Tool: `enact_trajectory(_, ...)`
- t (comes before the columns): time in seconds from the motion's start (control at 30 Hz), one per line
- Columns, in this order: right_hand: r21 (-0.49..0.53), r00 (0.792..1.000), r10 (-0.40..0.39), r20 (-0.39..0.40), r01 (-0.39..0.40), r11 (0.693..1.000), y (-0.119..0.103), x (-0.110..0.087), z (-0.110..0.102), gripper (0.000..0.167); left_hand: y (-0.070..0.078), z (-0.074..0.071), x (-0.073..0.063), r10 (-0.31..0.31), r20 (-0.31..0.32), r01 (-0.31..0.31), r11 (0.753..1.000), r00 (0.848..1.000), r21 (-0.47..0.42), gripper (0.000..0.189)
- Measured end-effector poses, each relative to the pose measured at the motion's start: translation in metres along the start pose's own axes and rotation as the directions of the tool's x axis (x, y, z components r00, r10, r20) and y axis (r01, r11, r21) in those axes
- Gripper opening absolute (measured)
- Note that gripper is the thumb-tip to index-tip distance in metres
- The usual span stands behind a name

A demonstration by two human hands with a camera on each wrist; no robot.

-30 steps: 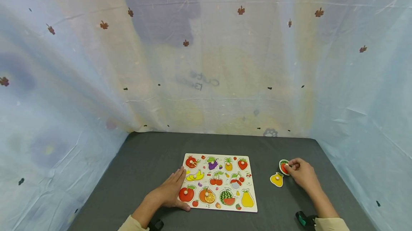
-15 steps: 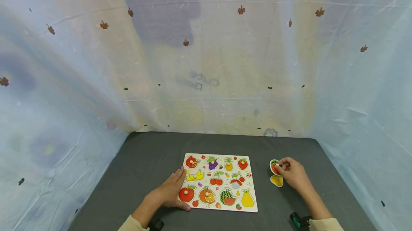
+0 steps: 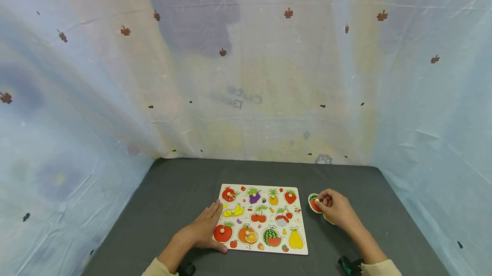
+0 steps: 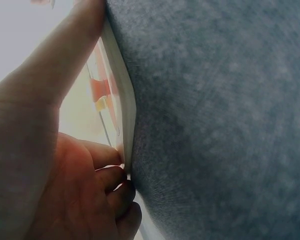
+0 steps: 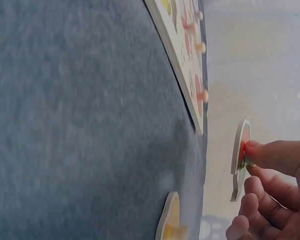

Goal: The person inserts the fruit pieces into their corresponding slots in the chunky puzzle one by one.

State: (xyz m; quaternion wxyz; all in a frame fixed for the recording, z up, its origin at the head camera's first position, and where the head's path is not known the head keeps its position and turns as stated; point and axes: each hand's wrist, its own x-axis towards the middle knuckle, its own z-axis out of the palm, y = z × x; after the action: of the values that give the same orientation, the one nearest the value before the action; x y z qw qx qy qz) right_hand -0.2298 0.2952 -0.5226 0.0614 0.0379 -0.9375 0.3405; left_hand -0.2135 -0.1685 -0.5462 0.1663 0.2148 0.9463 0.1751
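A white wooden fruit puzzle board lies flat on the table, with knobs on several fruit pieces. Along its left side rests my left hand, fingers extended at the edge and thumb by the near corner. In the left wrist view its fingertips touch the board's edge. My right hand pinches a watermelon puzzle piece between thumb and index finger, just right of the board. The right wrist view has this piece raised off the table. A yellow pear piece lies partly hidden under the right hand.
Dark grey cloth covers the table. A pale patterned curtain hangs behind it and along both sides. The board's near right corner shows watermelon and pear pictures without knobs. Dark straps sit at both wrists.
My right hand has moved left with the watermelon piece, over the pear piece and closer to the board. The left hand and the board have stayed put.
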Motion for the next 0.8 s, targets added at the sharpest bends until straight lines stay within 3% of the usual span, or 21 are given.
enact_trajectory(0.63, 0.081, 0.988, -0.087, 0.131, 0.077, 0.994, -0.028, -0.004, 0.017, 0.014, -0.001, 0.001, 0.002, -0.008, 0.005, 0.008, 1.0, 1.0, -0.009, 0.143)
enact_trajectory(0.8, 0.104, 0.979, -0.144, 0.146, 0.13, 0.986, -0.031, -0.004, 0.019, 0.015, 0.0, 0.0, 0.001, -0.009, 0.001, 0.009, 1.0, 1.0, -0.009, 0.142)
